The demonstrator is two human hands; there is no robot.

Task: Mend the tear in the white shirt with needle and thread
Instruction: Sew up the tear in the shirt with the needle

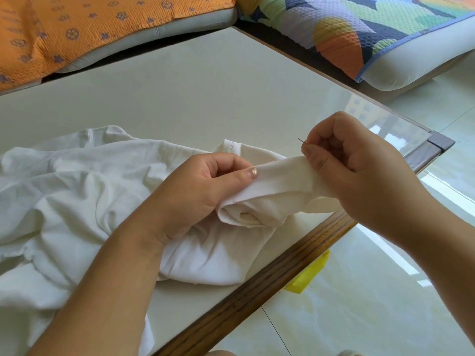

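Note:
The white shirt lies crumpled on the pale table, most of it at the left. A folded edge of it is lifted and stretched between my two hands. My left hand pinches that fold, thumb on top. My right hand holds the other end of the fold and pinches a thin dark needle between thumb and forefinger; its tip points up and left, just above the cloth. I cannot make out the thread or the tear.
The table has a glass top and a dark wooden edge running diagonally at the right. A yellow object lies on the tiled floor below it. An orange cushion and a multicoloured cushion sit beyond the table.

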